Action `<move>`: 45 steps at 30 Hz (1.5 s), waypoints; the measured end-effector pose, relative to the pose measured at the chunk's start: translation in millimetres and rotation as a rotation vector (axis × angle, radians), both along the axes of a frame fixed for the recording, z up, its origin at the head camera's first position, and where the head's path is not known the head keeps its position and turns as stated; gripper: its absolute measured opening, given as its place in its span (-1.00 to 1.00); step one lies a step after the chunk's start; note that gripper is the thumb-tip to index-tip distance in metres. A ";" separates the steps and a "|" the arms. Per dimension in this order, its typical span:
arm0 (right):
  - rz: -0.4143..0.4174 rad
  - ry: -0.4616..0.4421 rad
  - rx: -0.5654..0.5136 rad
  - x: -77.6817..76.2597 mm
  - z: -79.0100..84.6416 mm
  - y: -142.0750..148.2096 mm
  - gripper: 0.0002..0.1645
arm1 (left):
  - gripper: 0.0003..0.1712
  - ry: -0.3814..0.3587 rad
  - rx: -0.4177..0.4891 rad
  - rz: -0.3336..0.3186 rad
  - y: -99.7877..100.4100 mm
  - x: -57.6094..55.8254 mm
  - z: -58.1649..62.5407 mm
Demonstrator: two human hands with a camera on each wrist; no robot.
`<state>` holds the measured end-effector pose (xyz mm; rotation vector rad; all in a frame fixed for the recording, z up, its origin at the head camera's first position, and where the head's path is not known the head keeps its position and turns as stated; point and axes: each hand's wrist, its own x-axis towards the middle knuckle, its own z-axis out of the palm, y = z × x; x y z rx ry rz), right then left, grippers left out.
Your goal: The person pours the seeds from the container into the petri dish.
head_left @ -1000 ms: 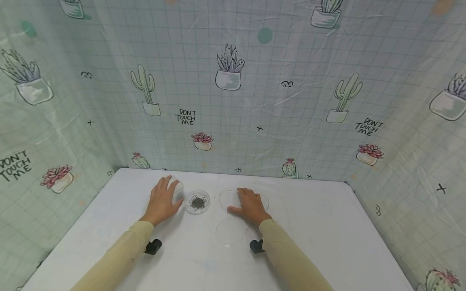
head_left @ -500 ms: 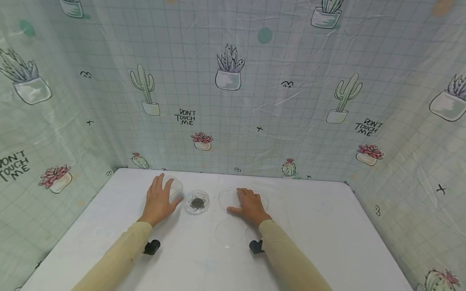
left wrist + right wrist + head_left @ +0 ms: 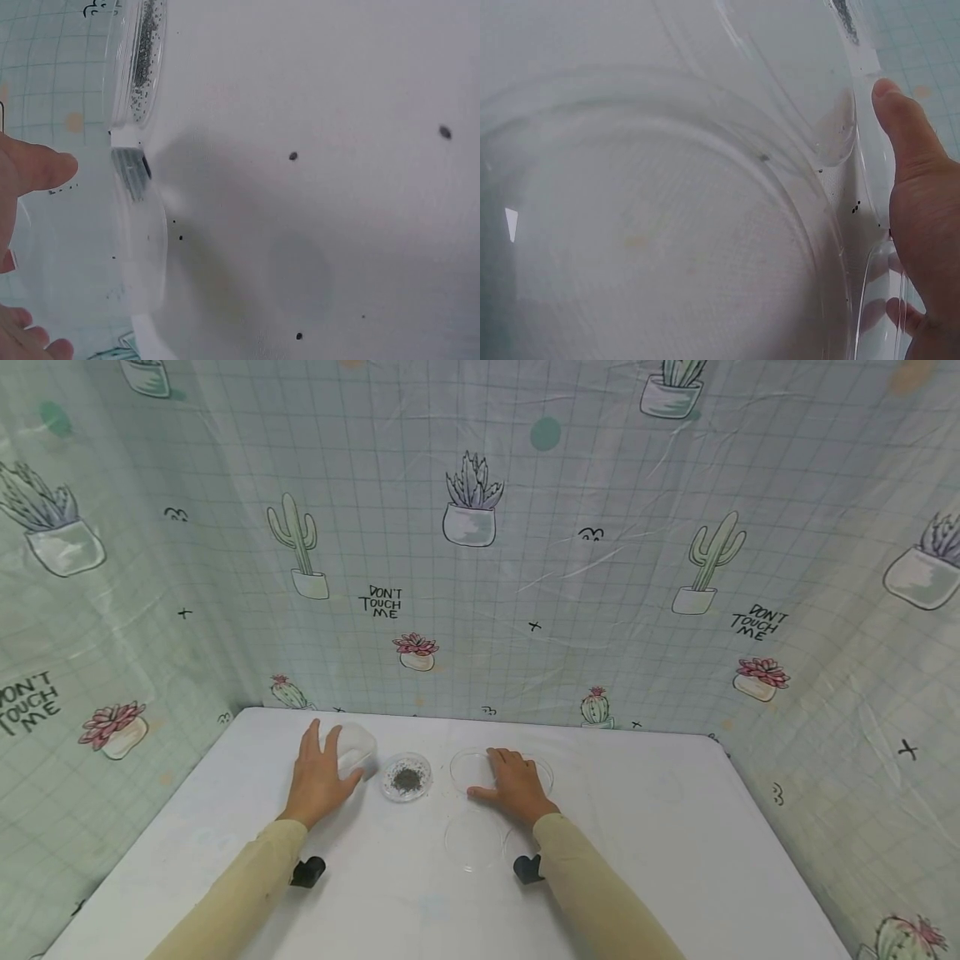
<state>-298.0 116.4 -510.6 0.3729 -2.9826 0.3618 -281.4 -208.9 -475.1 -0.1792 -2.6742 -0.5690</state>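
Flanking a dish of dark specks from nine o'clock, the left hand is splayed, released, a clear container at its two; the right hand lies relaxed, a transparent dish at its ten.

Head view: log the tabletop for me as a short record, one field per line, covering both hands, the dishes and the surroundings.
left hand: fingers spread, beside a clear tub; contact unclear
right hand: thumb spread, at the far clear dishes; contact unclear
clear tub: next to the left hand
filled dish: between the hands, holding dark bits
clear dishes: around the right hand, some nearer the person
table: white, a few loose specks
backdrop: cactus-print sheet
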 end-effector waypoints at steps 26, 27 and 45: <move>0.005 0.011 0.013 -1.5 -2.7 1.7 0.15 | 0.35 -0.307 0.335 0.036 -14.3 -7.1 -16.6; 0.008 0.011 0.009 -1.3 -2.7 2.0 0.14 | 0.35 -0.311 0.340 0.037 -14.7 -7.3 -17.1; 0.019 0.006 -0.006 3.6 2.2 2.3 0.04 | 0.20 -0.371 0.452 0.080 -18.0 -10.5 -15.2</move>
